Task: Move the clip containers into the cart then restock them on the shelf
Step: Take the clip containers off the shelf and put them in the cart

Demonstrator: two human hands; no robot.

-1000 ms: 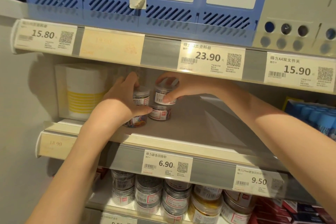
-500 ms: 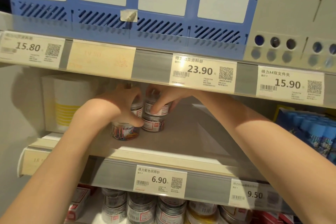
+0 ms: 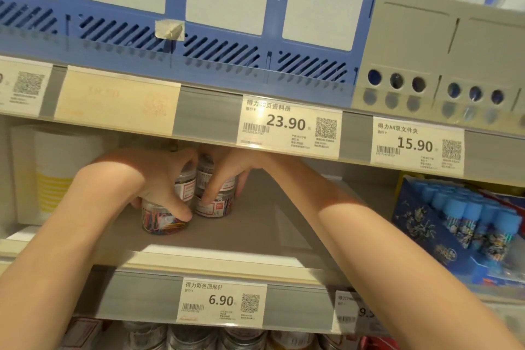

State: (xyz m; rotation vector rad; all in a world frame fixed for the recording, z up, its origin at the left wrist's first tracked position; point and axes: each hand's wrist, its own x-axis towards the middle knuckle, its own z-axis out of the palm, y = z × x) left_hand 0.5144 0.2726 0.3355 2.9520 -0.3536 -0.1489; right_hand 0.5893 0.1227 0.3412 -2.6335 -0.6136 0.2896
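While both hands (image 3: pixel 199 182) grip them, stacked clip containers (image 3: pixel 187 202) sit on shelf (image 3: pixel 255 239).

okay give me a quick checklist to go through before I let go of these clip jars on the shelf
1. Left stack seated: the bottom left jar sits flat on the shelf. Ok.
2. Left stack aligned: the upper left jar sits slightly right of the bottom one, and the left hand hides part of it. Cannot tell.
3. Right stack seated: the bottom right jar is flat on the shelf with the upper right jar on it, under the right hand. Ok.
4. Stacks side by side, close together. Ok.
5. Headroom under the upper shelf edge: jar tops are hidden behind it. Cannot tell.
6. Room to the right for more jars. Ok.
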